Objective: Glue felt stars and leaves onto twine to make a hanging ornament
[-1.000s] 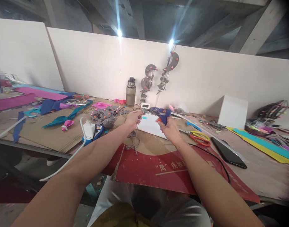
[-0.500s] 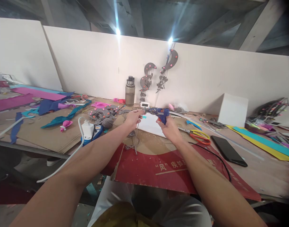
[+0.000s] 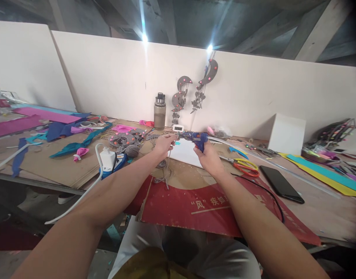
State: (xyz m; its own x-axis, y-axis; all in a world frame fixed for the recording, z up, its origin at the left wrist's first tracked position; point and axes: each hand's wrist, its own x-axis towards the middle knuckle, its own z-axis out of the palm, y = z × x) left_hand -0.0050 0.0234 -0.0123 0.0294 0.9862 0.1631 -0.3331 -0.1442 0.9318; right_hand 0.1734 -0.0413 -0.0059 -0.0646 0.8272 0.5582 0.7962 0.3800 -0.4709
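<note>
Left hand: I see my left hand pinching a small grey piece in its fingertips, above the white sheet; its shape is too small to make out.
Right hand: my right hand is wrapped around the handle of the blue glue gun; I cannot tell whether the trigger is pressed.
Gun tip: it points left at the grey piece, and from here I cannot judge whether the 2 touch.
Cord: grey cord hangs below the left hand to a loose tangle on the cardboard.
Done: 2 grey crescent hangings with pink dots hang on the wall board, looking complete to me.
Left: this piece seems mid-gluing, I judge, and the cord lies loose.
Nearby: scissors and a phone lie to the right.
</note>
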